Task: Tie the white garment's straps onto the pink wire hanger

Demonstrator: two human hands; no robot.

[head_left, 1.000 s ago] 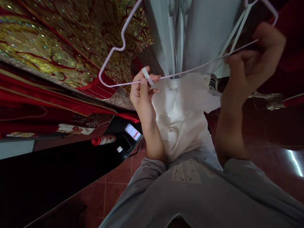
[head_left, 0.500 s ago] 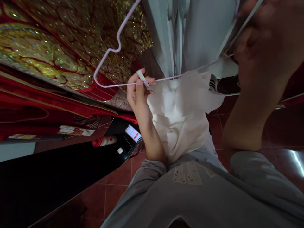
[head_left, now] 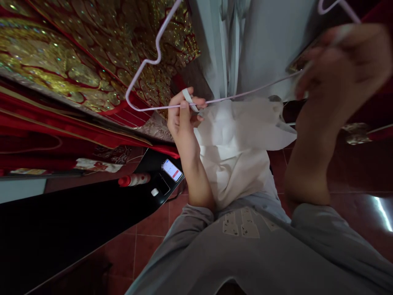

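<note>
My left hand [head_left: 187, 110] is closed round the lower bar of a pale pink clothes hanger [head_left: 143, 73], thumb against the bar. A white strap [head_left: 190, 99] loops over its fingers. Blurred by motion, my right hand [head_left: 346, 61] is up at the hanger's far right end, fingers curled on what looks like another white strap [head_left: 302, 76]. Below the bar hangs a white cloth garment [head_left: 236, 127], draped in folds down towards my lap. The hanger's right corner is partly hidden by my right hand.
Gold-sequined red garments [head_left: 76, 61] hang at the left. On a black table [head_left: 76, 221] lie a lit phone [head_left: 172, 170], a red-capped bottle [head_left: 134, 180] and a small white case [head_left: 154, 191]. Grey-white panels [head_left: 260, 45] stand ahead, over red floor tiles [head_left: 150, 221].
My right hand has moved down and slightly away, and the hanger's curved right end now shows above it. The left hand, still on the bar, has shifted slightly right with the hanger.
</note>
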